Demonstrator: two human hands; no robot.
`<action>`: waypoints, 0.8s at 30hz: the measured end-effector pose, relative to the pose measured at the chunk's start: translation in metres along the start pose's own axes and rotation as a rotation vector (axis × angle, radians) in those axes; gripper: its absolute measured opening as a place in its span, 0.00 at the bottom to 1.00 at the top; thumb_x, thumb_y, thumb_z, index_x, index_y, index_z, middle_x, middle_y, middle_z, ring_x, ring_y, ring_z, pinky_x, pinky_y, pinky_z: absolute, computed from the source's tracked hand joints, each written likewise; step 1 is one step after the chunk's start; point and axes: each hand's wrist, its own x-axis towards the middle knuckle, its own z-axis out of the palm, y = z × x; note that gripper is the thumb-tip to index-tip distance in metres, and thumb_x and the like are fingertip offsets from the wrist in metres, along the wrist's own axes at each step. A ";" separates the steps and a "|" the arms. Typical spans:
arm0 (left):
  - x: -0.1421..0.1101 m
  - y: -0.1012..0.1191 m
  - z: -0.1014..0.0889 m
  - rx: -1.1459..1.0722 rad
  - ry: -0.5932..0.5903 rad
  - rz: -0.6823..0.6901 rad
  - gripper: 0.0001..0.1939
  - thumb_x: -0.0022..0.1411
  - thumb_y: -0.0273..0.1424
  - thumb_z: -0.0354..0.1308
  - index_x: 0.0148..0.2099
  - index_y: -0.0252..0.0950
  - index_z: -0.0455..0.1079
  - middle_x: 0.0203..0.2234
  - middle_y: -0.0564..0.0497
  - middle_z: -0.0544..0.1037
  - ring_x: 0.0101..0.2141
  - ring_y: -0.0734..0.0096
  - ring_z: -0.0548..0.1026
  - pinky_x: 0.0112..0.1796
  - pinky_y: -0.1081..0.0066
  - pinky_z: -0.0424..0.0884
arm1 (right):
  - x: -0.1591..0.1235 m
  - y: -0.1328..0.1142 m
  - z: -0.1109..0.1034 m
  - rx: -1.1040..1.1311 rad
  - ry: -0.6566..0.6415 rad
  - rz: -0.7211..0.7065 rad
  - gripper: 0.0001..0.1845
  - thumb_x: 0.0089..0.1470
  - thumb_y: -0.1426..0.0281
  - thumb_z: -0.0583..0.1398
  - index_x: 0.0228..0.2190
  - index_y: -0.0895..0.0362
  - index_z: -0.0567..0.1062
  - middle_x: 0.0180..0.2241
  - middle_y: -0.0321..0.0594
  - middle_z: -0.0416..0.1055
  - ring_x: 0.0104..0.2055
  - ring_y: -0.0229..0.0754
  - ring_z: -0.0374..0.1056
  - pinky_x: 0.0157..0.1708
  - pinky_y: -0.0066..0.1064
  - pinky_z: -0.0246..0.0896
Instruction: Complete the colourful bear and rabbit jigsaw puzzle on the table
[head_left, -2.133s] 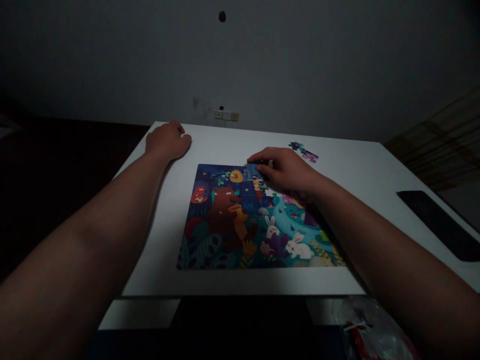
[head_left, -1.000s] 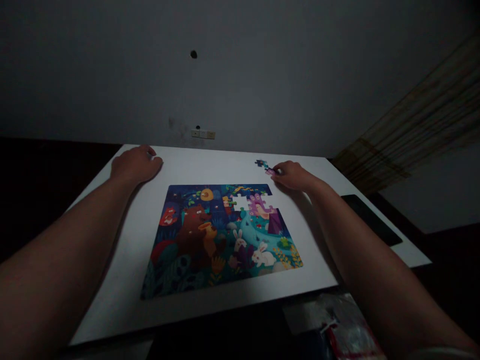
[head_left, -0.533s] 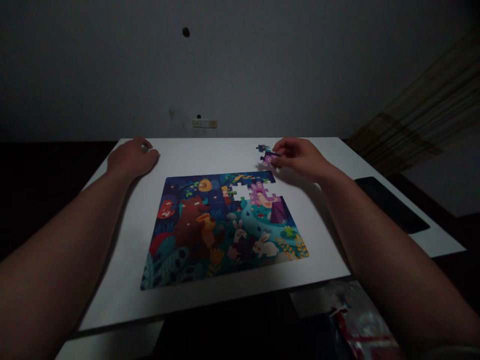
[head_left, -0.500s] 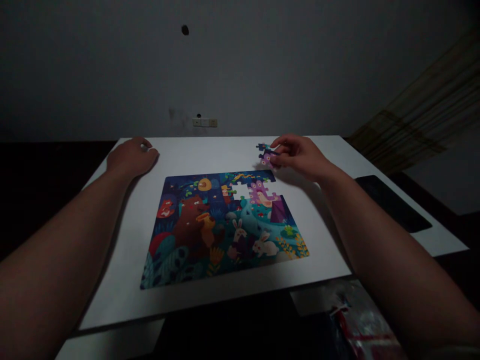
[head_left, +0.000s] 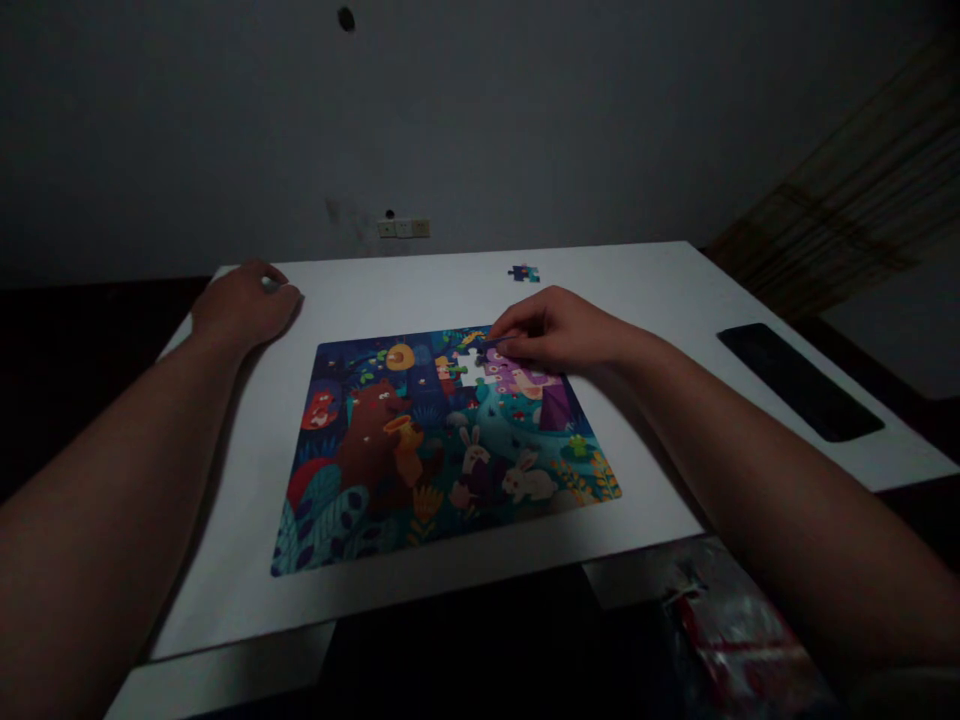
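A jigsaw puzzle [head_left: 409, 440] with a bear, rabbits and night-forest plants lies on the white table, its pieces joined around a white gap [head_left: 470, 367] in the upper part. Over its upper right edge, my right hand [head_left: 551, 328] pinches a purple puzzle piece [head_left: 495, 356], mostly covered by the fingers. Beyond that hand, a loose blue and teal puzzle piece [head_left: 525, 273] lies near the back of the table. My left hand [head_left: 244, 305] rests on the table's far left, fingers loosely curled in, no object seen in it.
A dark flat rectangular object [head_left: 799, 380] lies at the right of the white table [head_left: 390, 295]. Below the front edge is a clear plastic bag [head_left: 739, 630] with red on it. A wall with sockets [head_left: 403, 229] stands behind, and a striped curtain [head_left: 817, 190] hangs at right.
My right hand has moved left and nearer, bringing the purple piece from behind the puzzle to its upper right. The blue piece stays on the table. My left hand keeps its place.
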 end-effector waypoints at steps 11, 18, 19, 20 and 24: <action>-0.002 0.005 -0.004 -0.025 -0.017 -0.031 0.28 0.63 0.50 0.56 0.57 0.37 0.73 0.55 0.40 0.77 0.53 0.43 0.75 0.52 0.48 0.71 | -0.019 0.014 -0.039 -0.059 -0.072 0.138 0.13 0.54 0.69 0.64 0.39 0.64 0.81 0.29 0.39 0.75 0.29 0.36 0.63 0.29 0.29 0.54; -0.002 0.004 -0.004 0.003 -0.015 -0.025 0.28 0.63 0.52 0.54 0.56 0.39 0.72 0.55 0.38 0.77 0.53 0.41 0.75 0.51 0.48 0.72 | -0.023 0.016 -0.043 -0.034 -0.134 0.175 0.15 0.54 0.67 0.64 0.41 0.64 0.82 0.31 0.41 0.76 0.30 0.36 0.63 0.30 0.29 0.55; -0.002 0.004 -0.004 0.004 -0.015 -0.019 0.28 0.64 0.52 0.53 0.56 0.39 0.72 0.55 0.38 0.77 0.53 0.41 0.75 0.51 0.49 0.72 | -0.023 0.017 -0.044 -0.049 -0.136 0.168 0.15 0.54 0.67 0.64 0.41 0.64 0.82 0.32 0.41 0.76 0.30 0.36 0.63 0.30 0.28 0.55; -0.002 0.005 -0.004 0.005 -0.015 -0.016 0.29 0.64 0.53 0.53 0.56 0.39 0.72 0.55 0.37 0.77 0.53 0.40 0.75 0.51 0.48 0.72 | -0.023 0.017 -0.045 -0.069 -0.137 0.157 0.15 0.54 0.67 0.64 0.40 0.64 0.82 0.32 0.41 0.76 0.30 0.36 0.63 0.30 0.29 0.55; -0.002 0.006 -0.007 0.025 -0.050 -0.019 0.31 0.63 0.55 0.51 0.57 0.39 0.72 0.56 0.36 0.76 0.54 0.38 0.74 0.52 0.48 0.72 | -0.023 0.018 -0.047 -0.130 -0.137 0.110 0.15 0.55 0.68 0.64 0.41 0.64 0.83 0.32 0.41 0.77 0.31 0.36 0.64 0.32 0.29 0.56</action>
